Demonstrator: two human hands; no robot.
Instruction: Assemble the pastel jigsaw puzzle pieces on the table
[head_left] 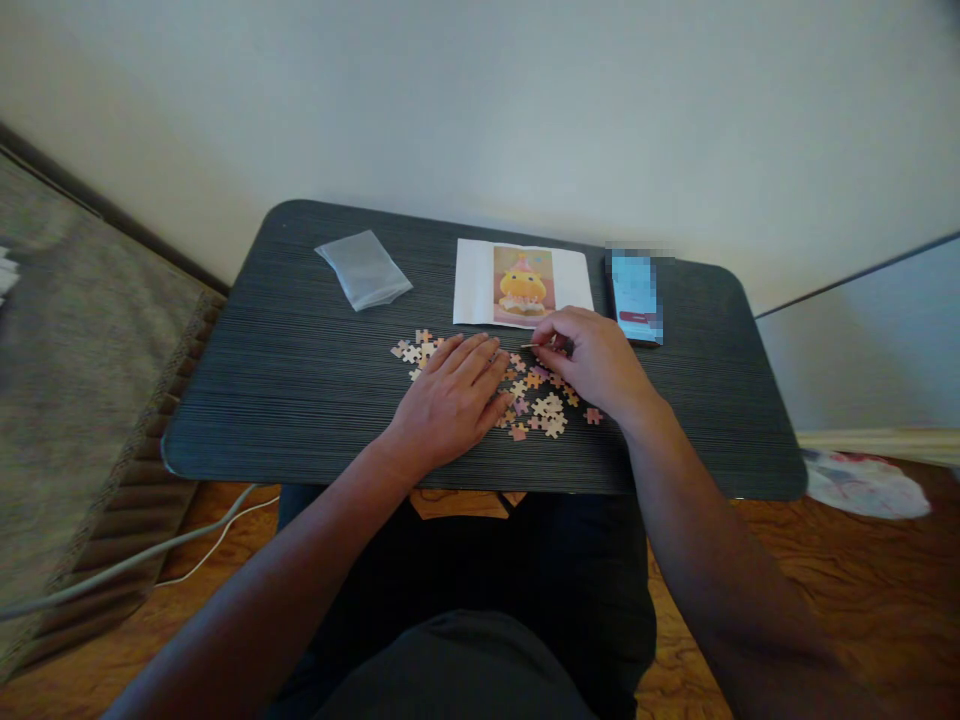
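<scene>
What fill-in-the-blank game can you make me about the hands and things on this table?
1. The ____ pinches a puzzle piece.
2. The left hand is palm ____ over some puzzle pieces.
3. The paper lies between the clear bag and the ____.

Missing words: right hand; down; phone.

Dim diffuse light, softly lit wall (480,120), pixelated patches over phone (632,292), stretched edges

On the table (285,400), puzzle pieces (551,410) before the sheet (523,283), bag (365,270) to its left, phone (634,298) to its right.
</scene>
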